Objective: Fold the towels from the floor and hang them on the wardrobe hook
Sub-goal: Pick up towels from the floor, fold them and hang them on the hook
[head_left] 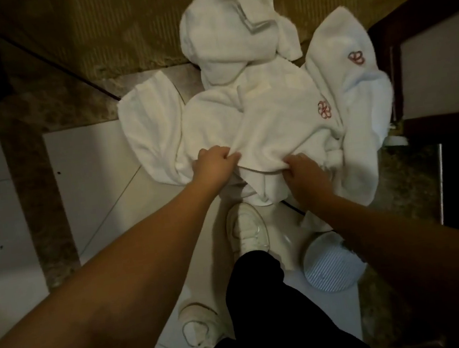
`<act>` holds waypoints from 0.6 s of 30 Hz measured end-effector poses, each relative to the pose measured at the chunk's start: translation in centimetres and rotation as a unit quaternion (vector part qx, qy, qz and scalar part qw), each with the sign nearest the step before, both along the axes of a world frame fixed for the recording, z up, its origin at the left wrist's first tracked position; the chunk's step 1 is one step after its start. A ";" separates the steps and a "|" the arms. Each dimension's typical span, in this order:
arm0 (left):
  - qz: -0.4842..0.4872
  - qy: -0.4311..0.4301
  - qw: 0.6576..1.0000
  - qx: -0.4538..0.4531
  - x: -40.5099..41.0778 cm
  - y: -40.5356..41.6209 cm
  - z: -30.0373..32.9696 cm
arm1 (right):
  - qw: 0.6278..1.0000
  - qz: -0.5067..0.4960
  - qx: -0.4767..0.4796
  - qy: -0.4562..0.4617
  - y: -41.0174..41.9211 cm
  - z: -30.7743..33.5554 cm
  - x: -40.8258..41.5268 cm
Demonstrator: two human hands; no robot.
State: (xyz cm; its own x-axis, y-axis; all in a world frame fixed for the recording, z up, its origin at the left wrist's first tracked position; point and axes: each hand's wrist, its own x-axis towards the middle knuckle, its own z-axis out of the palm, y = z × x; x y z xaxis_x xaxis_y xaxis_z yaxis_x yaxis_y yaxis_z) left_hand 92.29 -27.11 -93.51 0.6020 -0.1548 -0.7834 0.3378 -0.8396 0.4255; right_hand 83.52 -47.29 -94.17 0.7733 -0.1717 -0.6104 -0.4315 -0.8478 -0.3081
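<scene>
Two hands are on the same piece of cloth. Our left hand (pixel 215 161) pinches the near edge of the white terry towel with a red flower emblem (pixel 274 123), and our right hand (pixel 305 172) has its fingers curled into the same edge at about four o'clock from the left. That towel lies crumpled at the middle of the heap on the pale tiled floor (pixel 93 166). A second white towel with a red emblem (pixel 354 73) sprawls at two o'clock from it, a white towel with a grey zigzag band (pixel 234 27) lies at twelve o'clock on the olive patterned carpet (pixel 92 32), and a plain white cloth (pixel 149 131) spreads at nine o'clock.

We judge the main risk to be a tangled lift: the pieces overlap, and we cannot tell where one ends, so pulling up may drag a neighbour along or leave us holding a mid-fold rather than a true edge, giving a crooked fold. Our white sneaker (pixel 247 226) stands just at the heap's six o'clock edge, close enough that cloth could catch under it. The ribbed pale-blue round object (pixel 330 265) sits beside that foot at four o'clock, a thing to trip on or knock. No wardrobe hook is in view, so the carry is unplanned.
</scene>
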 end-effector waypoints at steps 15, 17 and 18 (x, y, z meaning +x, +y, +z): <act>0.361 0.048 0.901 -0.237 -4.1 7.7 23.3 | 0.996 -0.042 0.080 -0.016 0.8 24.9 1.1; 0.377 0.033 0.894 -0.239 -4.3 9.7 27.0 | 0.997 -0.025 0.078 -0.009 1.3 28.7 1.3; 0.374 0.027 0.897 -0.232 -4.5 10.7 28.9 | 0.996 -0.011 0.085 -0.004 1.7 30.8 1.3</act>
State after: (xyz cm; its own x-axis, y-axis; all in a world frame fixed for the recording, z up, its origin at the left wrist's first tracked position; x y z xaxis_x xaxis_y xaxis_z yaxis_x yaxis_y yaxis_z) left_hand 87.76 -16.43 -64.61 0.6365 -0.0402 -0.7702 0.7639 -0.1051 0.6367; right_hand 84.80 -45.57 -63.40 0.7761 -0.0827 -0.6251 -0.4452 -0.7739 -0.4504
